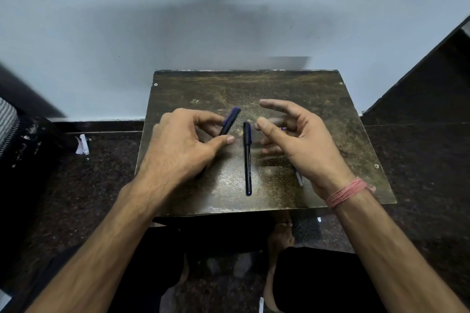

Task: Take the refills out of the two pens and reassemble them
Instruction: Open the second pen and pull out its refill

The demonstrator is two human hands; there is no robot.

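Observation:
A black capped pen (247,159) lies lengthwise in the middle of the small dark table (318,99). My left hand (183,145) holds a second black pen part with a blue end (231,121), tilted up and to the right, between thumb and fingers. My right hand (292,137) hovers just right of the lying pen, fingers spread and blurred; a small blue bit shows by its fingers, too blurred to tell what it is. A thin light refill (298,176) lies on the table, mostly hidden under my right wrist.
The table stands against a pale wall on a dark speckled floor. A scrap of white paper (82,145) lies on the floor at left. My bare foot (281,236) and dark-clothed knees sit below the table's near edge.

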